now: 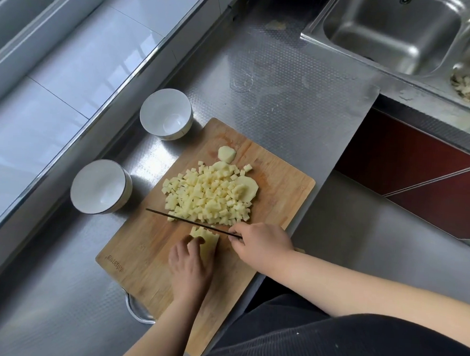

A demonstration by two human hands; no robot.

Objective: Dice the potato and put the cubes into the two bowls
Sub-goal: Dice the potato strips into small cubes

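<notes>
Holding down a batch of potato strips (206, 240) with the left hand (191, 268), fingers curled over the near end and pressing them to the cutting board (141, 243). The strips run lengthwise away from the body, and the knife (190, 222) lies straight across their far end, just beyond the left fingertips. So the next chop probably lands at that far end, with the left hand inching back toward the body as the cuts go. The right hand (260, 246) is clamped around the knife handle at the right side, thumb and fingers wrapped tight.

Past the blade there's a big pile of finished cubes (208, 198), with a couple of uncut potato chunks (245, 188) at its far-right edge and beyond. Further left, off the board, sit the near bowl (101, 187) and the far bowl (166, 114), both white, no potato in either one yet. Sink (391, 30) is way up at the back right.
</notes>
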